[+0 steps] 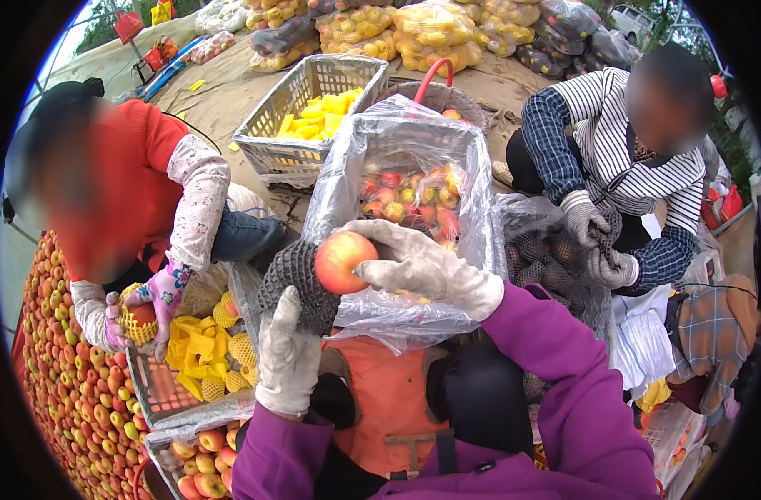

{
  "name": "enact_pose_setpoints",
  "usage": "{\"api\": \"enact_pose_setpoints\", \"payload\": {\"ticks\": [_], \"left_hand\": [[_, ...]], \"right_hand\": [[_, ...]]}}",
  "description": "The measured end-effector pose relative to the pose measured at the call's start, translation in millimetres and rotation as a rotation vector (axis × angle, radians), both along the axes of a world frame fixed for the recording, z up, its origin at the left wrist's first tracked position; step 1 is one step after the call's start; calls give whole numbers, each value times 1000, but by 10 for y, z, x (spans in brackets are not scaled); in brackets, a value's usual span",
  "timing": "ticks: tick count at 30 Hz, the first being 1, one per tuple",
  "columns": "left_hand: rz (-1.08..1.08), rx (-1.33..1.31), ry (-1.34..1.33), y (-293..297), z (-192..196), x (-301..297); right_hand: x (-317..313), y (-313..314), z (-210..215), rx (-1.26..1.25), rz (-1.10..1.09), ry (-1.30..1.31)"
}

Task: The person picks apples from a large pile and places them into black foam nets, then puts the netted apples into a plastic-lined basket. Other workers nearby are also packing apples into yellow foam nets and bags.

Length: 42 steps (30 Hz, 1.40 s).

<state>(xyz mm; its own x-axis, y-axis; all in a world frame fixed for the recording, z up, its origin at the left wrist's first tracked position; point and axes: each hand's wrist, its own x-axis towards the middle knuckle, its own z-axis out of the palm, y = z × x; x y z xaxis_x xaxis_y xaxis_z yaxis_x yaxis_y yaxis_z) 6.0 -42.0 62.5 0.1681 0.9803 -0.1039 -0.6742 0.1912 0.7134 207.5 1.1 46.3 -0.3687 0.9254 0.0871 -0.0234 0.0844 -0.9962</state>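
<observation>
My right hand (426,265), in a whitish work glove, grips a red-and-yellow apple (344,262) between thumb and fingers. My left hand (287,354), gloved as well, holds a dark grey foam net sleeve (295,285) upright with the thumb along its near side. The apple's left side touches the sleeve; whether anything fills the sleeve is hidden. Just beyond both hands stands a crate lined with clear plastic (472,179), with wrapped apples (410,196) inside.
A grey crate (268,150) of yellow foam pieces stands beyond. On the left, a person in red (139,142) holds a netted apple beside an apple heap (76,367). At right, a person in stripes (597,125) works over dark-netted fruit (547,258). Loose apples (205,467) fill a near-left crate.
</observation>
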Motion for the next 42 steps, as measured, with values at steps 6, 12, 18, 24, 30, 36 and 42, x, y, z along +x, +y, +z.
{"api": "enact_pose_setpoints", "payload": {"ticks": [6,12,18,24,30,36,42], "left_hand": [[-100,-12,186,-124,-70,-64],[-225,-33,-25,-219,11,-157],[-410,-55,-81,-331,-32,-317],[-531,-62,-3,-340,83,-444],[-580,40,63,-282,76,-430],[-367,278,586,-235,210,-300],[29,405,873,-229,-5,-254]], "right_hand": [[-326,-424,79,376,-122,-415],[-213,-437,-80,85,-192,131],[-292,-664,-392,409,201,-32],[-310,-689,-392,-292,440,609],[-302,-593,-351,-249,376,509],[-325,-618,-177,85,-242,267],[-469,-853,49,715,-365,-488]]}}
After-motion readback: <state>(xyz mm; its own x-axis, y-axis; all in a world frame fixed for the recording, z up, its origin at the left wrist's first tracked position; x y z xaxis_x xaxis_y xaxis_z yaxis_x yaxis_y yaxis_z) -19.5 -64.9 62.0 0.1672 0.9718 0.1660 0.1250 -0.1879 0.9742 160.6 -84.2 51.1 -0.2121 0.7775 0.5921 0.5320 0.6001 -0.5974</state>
